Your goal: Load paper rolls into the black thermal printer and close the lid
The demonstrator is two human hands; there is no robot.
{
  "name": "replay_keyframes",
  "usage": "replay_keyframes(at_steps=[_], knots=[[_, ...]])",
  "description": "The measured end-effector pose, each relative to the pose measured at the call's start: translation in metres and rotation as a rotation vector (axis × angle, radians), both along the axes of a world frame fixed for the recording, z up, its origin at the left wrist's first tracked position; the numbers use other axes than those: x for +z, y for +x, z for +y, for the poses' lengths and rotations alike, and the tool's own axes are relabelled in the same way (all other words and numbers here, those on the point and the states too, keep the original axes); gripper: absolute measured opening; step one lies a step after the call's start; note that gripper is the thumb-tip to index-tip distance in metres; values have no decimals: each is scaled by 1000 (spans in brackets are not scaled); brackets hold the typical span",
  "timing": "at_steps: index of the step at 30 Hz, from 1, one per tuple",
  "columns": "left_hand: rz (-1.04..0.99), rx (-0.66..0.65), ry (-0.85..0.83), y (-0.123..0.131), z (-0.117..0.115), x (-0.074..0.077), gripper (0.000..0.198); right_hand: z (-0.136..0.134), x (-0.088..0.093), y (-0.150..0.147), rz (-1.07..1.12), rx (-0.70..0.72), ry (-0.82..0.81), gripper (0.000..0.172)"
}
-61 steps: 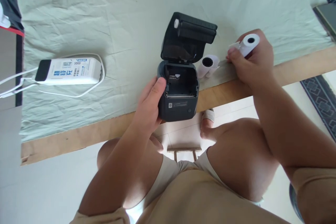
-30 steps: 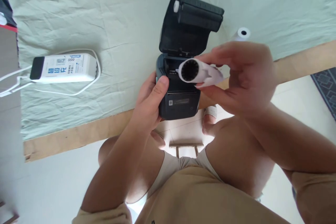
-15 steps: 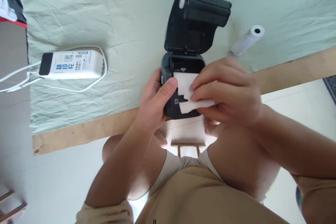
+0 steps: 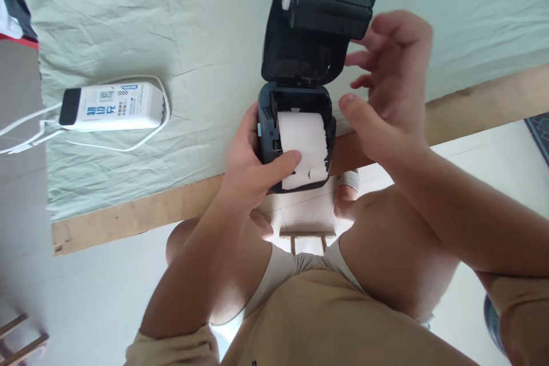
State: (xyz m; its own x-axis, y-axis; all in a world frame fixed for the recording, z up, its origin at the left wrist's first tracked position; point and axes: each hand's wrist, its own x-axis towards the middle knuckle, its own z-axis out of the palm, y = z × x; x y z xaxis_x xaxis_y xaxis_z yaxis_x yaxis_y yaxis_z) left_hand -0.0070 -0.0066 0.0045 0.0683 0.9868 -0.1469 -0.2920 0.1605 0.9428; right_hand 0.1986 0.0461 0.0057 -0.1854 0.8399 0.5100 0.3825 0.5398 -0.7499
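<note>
A small dark portable label printer (image 4: pixel 266 137) is in my left hand (image 4: pixel 253 166) at the table's front edge. Its black lid (image 4: pixel 313 40) is swung up and back, showing a roller with a white gear. White paper (image 4: pixel 304 137) with a ragged right side lies over the printer's body, and my left thumb presses on it. My right hand (image 4: pixel 394 80) is beside the lid's right side, fingers apart and curved, with nothing visible in it. Whether its fingertips touch the lid I cannot tell. The white paper roll seen earlier on the right is hidden now.
A white power strip (image 4: pixel 120 106) with printed labels and white cables lies on the left of the pale green tablecloth (image 4: pixel 206 23). A wooden strip (image 4: pixel 141 206) runs along the front edge. Part of another person (image 4: pixel 15 6) shows at the upper left.
My right hand has let go of the paper and moved up beside the lid, opening. The paper now lies flat over the printer, under my left thumb.
</note>
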Motion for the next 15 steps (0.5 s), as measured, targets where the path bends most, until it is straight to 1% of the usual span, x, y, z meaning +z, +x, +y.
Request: replay_keyframes(at_steps=[2,5,7,11,13,15], knots=[[7,-8,-12,0,0,0,56,5,-3,3,47,59,-73,47],[20,11,-18,-1,0,0,57,6,-5,6,169,39,-34,40],[21,16,-15,-2,1,0,57,4,-5,7,124,52,-59,41],[-21,-16,-14,0,2,2,62,2,-8,4,-38,274,-203,54],[-38,-4,-20,2,1,4,60,3,-9,4,-52,336,-222,59],[-47,34,-36,4,0,5,50,5,-10,4,-69,345,-250,61]])
